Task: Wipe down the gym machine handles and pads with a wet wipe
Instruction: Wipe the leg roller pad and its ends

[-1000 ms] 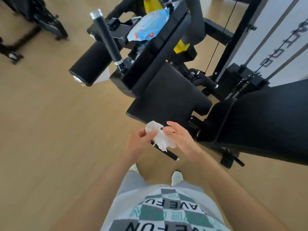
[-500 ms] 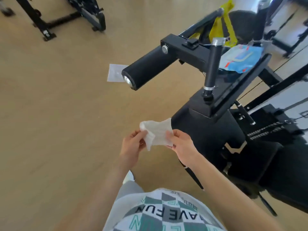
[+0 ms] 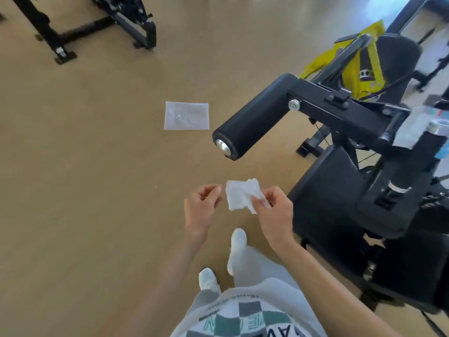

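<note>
Wet wipe (image 3: pixel 239 197) is up in the air in front of the person, near the middle of the shot, a small crumpled white square hanging over the tan wood floor (image 3: pixel 85 190). The right hand (image 3: pixel 273 210) has it pinched by its right edge between thumb and fingertips. The left hand (image 3: pixel 201 207) is just to the left of it, not touching, fingers curled in with thumb and forefinger nearly meeting and nothing in them. A bit farther off and to the right sits the black roller pad (image 3: pixel 255 117), sticking out leftward from the machine's black metal arm (image 3: pixel 340 110) and showing a shiny silver end cap (image 3: pixel 222 145); the wipe is near it but clearly apart. Below the arm on the right is a big flat pad (image 3: pixel 325 190), also black, close beside the right hand. At the far right edge there's an upright handle (image 3: pixel 413 164) with a chrome top, pretty blurry. Some yellow part (image 3: pixel 349 66) shows behind the arm. Lying flat on the floor farther out is a clear plastic sheet (image 3: pixel 186 115), well apart from everything. Another machine (image 3: pixel 126 20) has its black frame at the far left. White shoes (image 3: pixel 238 239) show down at the near edge.
</note>
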Action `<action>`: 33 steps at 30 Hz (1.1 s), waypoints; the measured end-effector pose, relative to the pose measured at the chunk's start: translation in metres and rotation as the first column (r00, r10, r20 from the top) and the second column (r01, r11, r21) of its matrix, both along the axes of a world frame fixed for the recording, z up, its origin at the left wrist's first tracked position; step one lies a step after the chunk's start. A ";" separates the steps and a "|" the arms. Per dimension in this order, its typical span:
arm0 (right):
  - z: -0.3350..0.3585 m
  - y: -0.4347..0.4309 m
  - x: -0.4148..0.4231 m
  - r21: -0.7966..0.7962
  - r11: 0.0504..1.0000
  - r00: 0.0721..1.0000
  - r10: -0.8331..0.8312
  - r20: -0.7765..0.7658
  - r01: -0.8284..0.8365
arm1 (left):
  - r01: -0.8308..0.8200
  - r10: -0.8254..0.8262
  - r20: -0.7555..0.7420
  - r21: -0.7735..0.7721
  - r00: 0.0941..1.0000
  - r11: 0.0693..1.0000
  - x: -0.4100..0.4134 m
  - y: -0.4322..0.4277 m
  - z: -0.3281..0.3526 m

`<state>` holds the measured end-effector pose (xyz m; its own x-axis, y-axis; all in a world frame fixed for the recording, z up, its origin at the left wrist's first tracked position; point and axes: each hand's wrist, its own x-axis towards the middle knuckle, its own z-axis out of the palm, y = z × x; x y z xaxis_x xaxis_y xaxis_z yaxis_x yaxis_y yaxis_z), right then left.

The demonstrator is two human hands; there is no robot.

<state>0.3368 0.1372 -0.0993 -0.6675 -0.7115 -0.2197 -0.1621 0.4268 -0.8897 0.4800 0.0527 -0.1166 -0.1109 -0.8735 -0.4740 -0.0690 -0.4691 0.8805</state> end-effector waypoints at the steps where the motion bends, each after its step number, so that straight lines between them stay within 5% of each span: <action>1: 0.000 -0.013 0.000 -0.008 1.000 0.999 0.027 -0.030 -0.027 | 0.036 -0.036 0.000 -0.031 0.999 0.999 -0.005 -0.010 0.003; 6: 0.007 -0.085 -0.031 -0.041 0.995 0.995 0.092 0.030 -0.091 | 0.244 -0.239 0.055 -0.149 0.970 0.958 -0.030 -0.081 0.009; 11: 0.013 -0.156 -0.087 -0.092 0.989 0.981 0.125 0.150 -0.112 | 0.630 -0.645 -0.073 -0.154 0.761 0.761 -0.063 -0.169 0.014; 17: -0.004 -0.214 -0.131 -0.080 0.991 0.940 -0.075 0.333 0.107 | 0.692 -0.687 0.087 -0.041 0.721 0.721 -0.111 -0.252 0.008; 22: -0.021 -0.241 -0.144 -0.020 0.972 0.543 -0.113 0.832 0.233 | 0.682 -0.680 0.053 -0.028 0.731 0.731 -0.144 -0.302 0.012; 24: -0.032 -0.250 -0.144 -0.061 0.975 0.584 -0.078 0.808 0.214 | 0.669 -0.667 0.060 -0.050 0.743 0.741 -0.156 -0.324 0.006; 28: -0.037 -0.273 -0.142 -0.112 0.979 0.809 -0.073 0.583 0.170 | 0.700 -0.687 0.157 -0.041 0.709 0.713 -0.178 -0.373 -0.008; 30: -0.038 -0.294 -0.141 -0.017 0.987 0.888 -0.137 0.439 0.160 | 0.782 -0.762 0.193 -0.052 0.619 0.622 -0.187 -0.399 -0.013; 33: -0.042 -0.329 -0.135 0.167 0.959 0.935 -0.263 0.237 0.227 | 0.927 -0.892 0.251 -0.104 0.375 0.361 -0.204 -0.437 -0.016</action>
<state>0.2019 -0.1915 -0.1417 -0.7264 -0.4844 -0.4875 0.1868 0.5434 -0.8184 0.2762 -0.3842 -0.1325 -0.8523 -0.3449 -0.3933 -0.4587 0.1313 0.8788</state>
